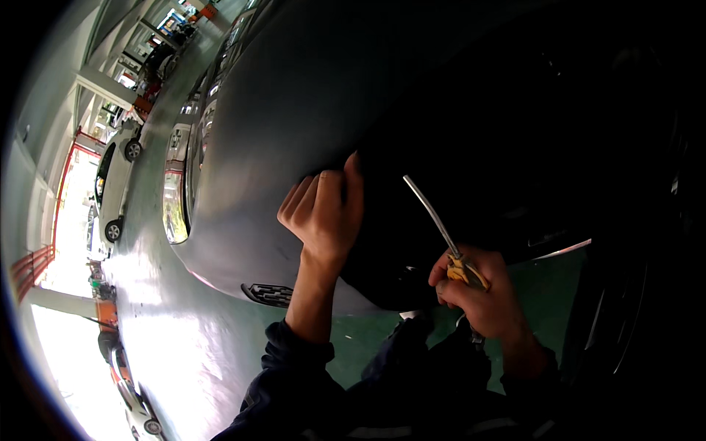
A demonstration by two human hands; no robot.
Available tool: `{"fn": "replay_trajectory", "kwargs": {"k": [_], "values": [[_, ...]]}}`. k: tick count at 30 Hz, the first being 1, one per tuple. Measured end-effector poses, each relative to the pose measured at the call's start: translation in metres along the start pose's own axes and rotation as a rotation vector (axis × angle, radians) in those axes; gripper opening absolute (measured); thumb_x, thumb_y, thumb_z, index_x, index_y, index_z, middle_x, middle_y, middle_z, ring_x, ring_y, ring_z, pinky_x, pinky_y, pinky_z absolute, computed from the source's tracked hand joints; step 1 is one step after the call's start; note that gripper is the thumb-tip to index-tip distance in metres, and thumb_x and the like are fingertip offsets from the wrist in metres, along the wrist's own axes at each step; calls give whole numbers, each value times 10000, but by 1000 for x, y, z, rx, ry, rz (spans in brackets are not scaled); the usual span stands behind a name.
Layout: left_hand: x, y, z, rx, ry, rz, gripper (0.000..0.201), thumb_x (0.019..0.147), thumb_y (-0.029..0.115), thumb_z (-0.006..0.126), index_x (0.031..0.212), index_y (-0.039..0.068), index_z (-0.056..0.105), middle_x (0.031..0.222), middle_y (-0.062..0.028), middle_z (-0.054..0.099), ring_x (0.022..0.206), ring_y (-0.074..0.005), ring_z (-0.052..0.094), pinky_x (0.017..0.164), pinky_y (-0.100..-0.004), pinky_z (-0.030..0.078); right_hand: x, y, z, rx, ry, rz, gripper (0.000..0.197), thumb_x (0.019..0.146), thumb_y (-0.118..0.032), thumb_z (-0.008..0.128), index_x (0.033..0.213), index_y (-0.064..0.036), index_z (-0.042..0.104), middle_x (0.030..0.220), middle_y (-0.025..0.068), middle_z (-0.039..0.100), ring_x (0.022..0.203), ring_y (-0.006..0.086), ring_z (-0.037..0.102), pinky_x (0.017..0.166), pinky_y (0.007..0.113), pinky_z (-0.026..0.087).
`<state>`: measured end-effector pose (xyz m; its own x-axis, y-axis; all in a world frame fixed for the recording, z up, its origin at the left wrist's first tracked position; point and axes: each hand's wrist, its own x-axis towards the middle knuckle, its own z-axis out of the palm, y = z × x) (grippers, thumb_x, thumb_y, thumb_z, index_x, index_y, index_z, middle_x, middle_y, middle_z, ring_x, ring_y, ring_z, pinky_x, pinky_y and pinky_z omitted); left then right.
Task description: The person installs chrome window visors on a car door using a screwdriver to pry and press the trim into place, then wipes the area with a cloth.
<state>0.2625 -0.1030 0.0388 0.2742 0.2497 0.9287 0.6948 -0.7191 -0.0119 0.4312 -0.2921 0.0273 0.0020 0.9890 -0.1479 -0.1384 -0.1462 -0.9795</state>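
Note:
My left hand [323, 213] is closed against the dark car body panel [272, 132], beside the edge of the deep shadow that looks like a wheel arch. Its fingers curl in and one digit points up along that edge; whatever they hold is hidden. In my right hand [482, 290] is a tool with a yellow handle [467, 272] and a long, thin, slightly bent metal shaft [432, 211]. The shaft points up and left into the dark area, its tip apart from my left hand. What lies inside that dark area is too dim to tell.
The car's lamp [175, 202] and a dark grille [268, 294] are on the left side of the body. Green floor [228, 342] runs below. White cars [118, 173] stand farther off at the left, near bright openings. My legs and shoes are under my arms.

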Motion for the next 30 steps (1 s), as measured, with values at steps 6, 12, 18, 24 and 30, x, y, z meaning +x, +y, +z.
{"fn": "replay_trajectory", "kwargs": {"k": [6,12,18,24,30], "values": [[2,1,2,1,1,-8,431,863,100,842,586,106,513,482,9,499,391,-144,445,423,-291,332,3,0,-3,-12,10,-28,57,872,-40,630,905,-3,658,622,27,603,532,71,555,514,248,426],[3,7,5,31,-15,-1,442,855,104,847,580,114,501,477,9,494,390,-141,446,421,-288,324,4,-1,-5,-7,-8,13,67,873,-47,634,912,4,655,621,30,604,532,70,557,511,252,430],[6,7,6,16,-24,-9,453,849,102,850,578,118,488,471,4,482,381,-146,438,414,-287,315,6,1,-4,-1,-29,-13,60,874,-50,638,909,-4,653,617,25,594,526,71,547,507,255,419],[11,5,-1,-27,-61,-5,446,839,78,851,580,113,489,471,-5,477,382,-156,435,412,-295,322,6,-3,2,-16,-54,-13,55,872,-53,645,909,-14,653,631,15,586,552,66,538,525,257,407],[10,1,2,-2,-43,28,456,835,91,859,577,115,484,472,-4,474,383,-154,433,408,-302,308,1,-5,-5,-4,-27,2,57,871,-43,646,917,-11,656,655,25,615,582,73,573,549,257,436]]}}
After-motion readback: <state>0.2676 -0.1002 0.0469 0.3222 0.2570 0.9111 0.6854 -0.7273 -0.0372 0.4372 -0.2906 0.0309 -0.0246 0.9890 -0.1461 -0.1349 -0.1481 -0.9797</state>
